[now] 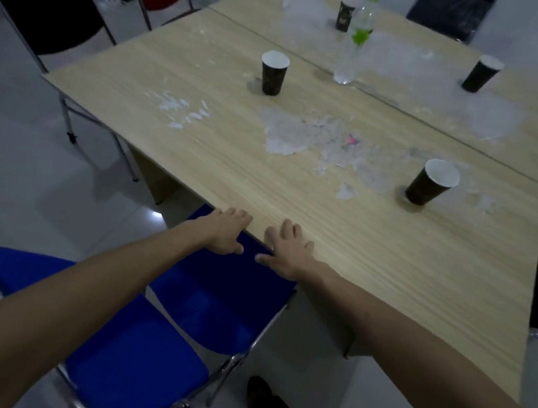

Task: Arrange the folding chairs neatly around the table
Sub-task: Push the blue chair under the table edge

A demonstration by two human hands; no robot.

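Both hands, left (225, 232) and right (285, 249), open, empty, flat on table (389, 272) edge above blue folding chair (176, 312).

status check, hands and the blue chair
Left hand and right hand flat on table edge, holding nothing. Blue chair seat partly under table. Nothing blocking it.

No legible text — bottle (354, 39) label and cups (273, 72) too blurred.

Head cam, single view, looks fwd and down, close over table (342, 235) edge.
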